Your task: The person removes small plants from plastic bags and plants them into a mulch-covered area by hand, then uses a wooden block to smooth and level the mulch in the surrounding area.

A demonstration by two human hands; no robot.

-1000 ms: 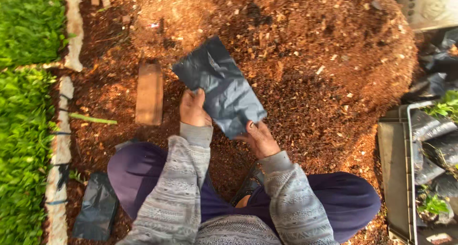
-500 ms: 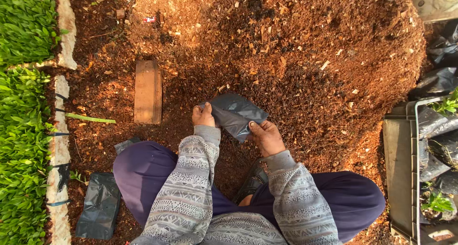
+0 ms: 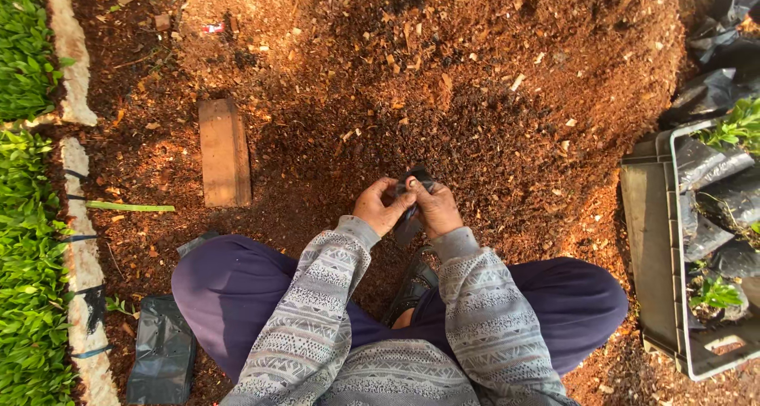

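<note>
As the person squatted over the heap of reddish soil (image 3: 475,81), both hands met just before the knees, the left hand (image 3: 380,206) and right hand (image 3: 434,208) pinching a crumpled black bag (image 3: 412,186) between fingertips, apparently to work its mouth apart. More flat bags (image 3: 162,349) lay by the left leg within reach, a wooden block (image 3: 225,151) rested on the soil, and a grey tray (image 3: 657,263) of filled bags with seedlings stood to the right.

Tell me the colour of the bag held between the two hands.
Black, slightly glossy plastic bag, bunched between the left hand and right hand; the head view shows it.
</note>
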